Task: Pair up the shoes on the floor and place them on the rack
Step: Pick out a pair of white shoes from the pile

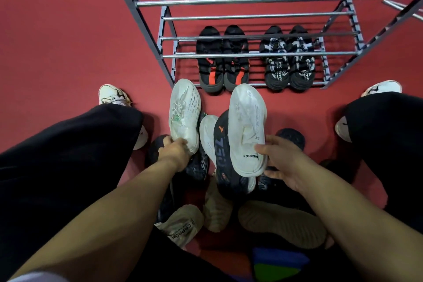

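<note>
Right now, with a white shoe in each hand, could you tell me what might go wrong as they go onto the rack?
The left hand pinches only the heel of its white shoe, so it could slip. The right hand holds the other white shoe sole-up; it needs turning. The rack's upper bars cross above the bottom shelf, where two dark pairs already sit, so a toe may catch.

Left hand [174, 151] & right hand [281, 162] each grip a white shoe [185, 117].

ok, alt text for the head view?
Each hand, left hand and right hand, holds one white knit sneaker, and, above mixed shoes on a red floor. Ahead, the grey metal rack holds a black-orange pair and a black-white pair.
</note>
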